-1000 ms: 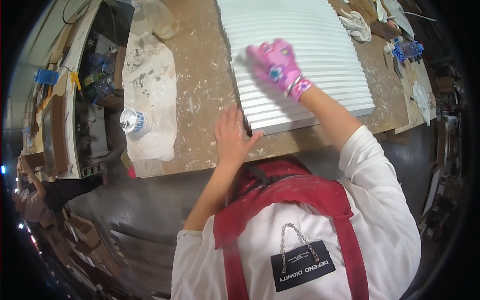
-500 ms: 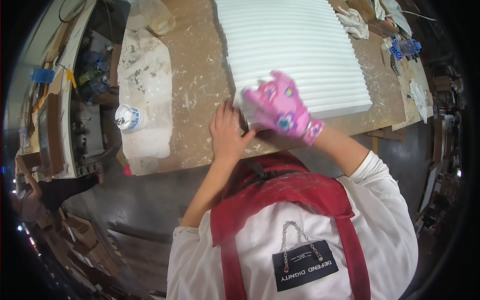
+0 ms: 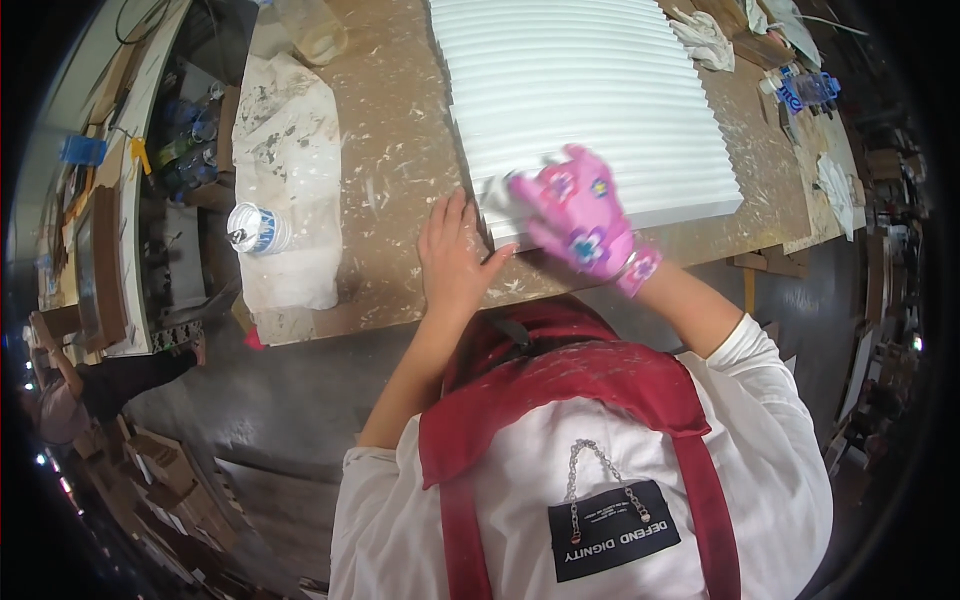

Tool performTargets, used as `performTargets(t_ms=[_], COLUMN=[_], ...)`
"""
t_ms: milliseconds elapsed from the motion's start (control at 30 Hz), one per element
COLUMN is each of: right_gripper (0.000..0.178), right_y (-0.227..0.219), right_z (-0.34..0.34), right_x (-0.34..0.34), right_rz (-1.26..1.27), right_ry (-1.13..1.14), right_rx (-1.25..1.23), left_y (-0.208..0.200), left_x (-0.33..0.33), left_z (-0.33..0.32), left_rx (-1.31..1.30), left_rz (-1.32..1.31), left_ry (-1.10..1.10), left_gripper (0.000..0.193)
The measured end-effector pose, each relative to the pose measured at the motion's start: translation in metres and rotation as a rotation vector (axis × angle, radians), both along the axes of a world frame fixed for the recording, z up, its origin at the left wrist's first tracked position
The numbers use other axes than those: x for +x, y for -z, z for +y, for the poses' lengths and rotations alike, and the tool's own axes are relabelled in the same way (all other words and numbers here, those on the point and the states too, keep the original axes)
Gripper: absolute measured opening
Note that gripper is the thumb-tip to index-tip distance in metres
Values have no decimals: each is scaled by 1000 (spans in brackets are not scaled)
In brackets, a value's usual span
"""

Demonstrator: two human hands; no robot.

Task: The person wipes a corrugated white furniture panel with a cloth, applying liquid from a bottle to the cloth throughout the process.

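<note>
1. Closest to the camera it's just the person's own front: white sleeves and red apron straps (image 3: 700,470), with both forearms reaching away to the bench.
2. Left hand (image 3: 455,262) is bare and lying flat on the workbench (image 3: 390,170), fingers spread and pretty much straight, not gripping anything. Its fingertips sit right against the near left edge of the white ribbed panel (image 3: 590,90), thumb pointing right toward the other hand.
3. Right hand (image 3: 578,215) wears a pink flowered glove and rests on the near left corner of that panel, just right of the bare hand. The fingers are curled over something small and pale (image 3: 497,190) that pokes out on the left side. It's blurred, so I can't tell what it is.
4. The panel itself lies flat on the bench, running from the hands to the far edge of the view, ribs going left to right.
5. Further left there's a paint-stained white cloth (image 3: 285,150) with a small open can (image 3: 252,228) standing on its near part.
6. Far right corner: a crumpled white rag (image 3: 705,38) and some blue bits (image 3: 805,90), well apart from both hands.
</note>
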State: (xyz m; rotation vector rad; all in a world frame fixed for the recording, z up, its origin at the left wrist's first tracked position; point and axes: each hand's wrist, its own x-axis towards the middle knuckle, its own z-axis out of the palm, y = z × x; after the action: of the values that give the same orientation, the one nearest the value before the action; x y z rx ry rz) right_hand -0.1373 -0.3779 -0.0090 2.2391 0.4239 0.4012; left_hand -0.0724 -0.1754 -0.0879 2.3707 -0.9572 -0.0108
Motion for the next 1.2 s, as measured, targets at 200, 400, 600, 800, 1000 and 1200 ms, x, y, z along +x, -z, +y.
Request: performTargets(t_ms=[200, 400, 600, 800, 1000, 1200], right_gripper=[55, 54, 47, 52, 31, 28], right_y=[0, 4, 0, 9, 7, 15], right_z=[19, 19, 22, -30, 11, -188], right_x=[-8, -21, -28, -44, -39, -138], right_rz=[208, 236, 77, 7, 62, -232], right_ry=[39, 55, 12, 76, 54, 661], right_rx=[1016, 940, 1112, 1088, 1121, 658], left_y=[-3, 1, 4, 4, 12, 9], left_x=[0, 0, 1, 2, 4, 2], left_z=[1, 2, 1, -2, 2, -2], left_rx=[-38, 0, -2, -14, -18, 35], left_rz=[26, 6, -15, -43, -141, -95], left_ry=[26, 12, 24, 34, 71, 84], left_gripper=[73, 76, 76, 75, 72, 80])
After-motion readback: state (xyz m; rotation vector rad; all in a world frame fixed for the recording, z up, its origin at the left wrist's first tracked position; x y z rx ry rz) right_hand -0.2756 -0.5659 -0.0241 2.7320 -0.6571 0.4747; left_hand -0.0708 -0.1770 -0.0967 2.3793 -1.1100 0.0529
